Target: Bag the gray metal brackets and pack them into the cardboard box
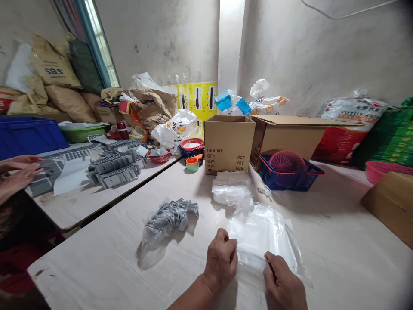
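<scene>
A stack of flat clear plastic bags [263, 230] lies on the pale table in front of me. My left hand [221, 260] is closed, pinching the near left edge of the top bag. My right hand [284, 284] is closed too, its fingertips gripping the bag's near right edge. To the left lies a clear bag filled with grey plastic parts [169, 217]. A crumpled clear bag [230, 191] sits just beyond the flat stack.
A cardboard box [228, 144] and a blue basket with a pink bowl [288, 172] stand behind. Another brown box [392, 206] is at the right edge. On the left table lie grey parts [114, 165]; another person's hands [16, 174] rest there.
</scene>
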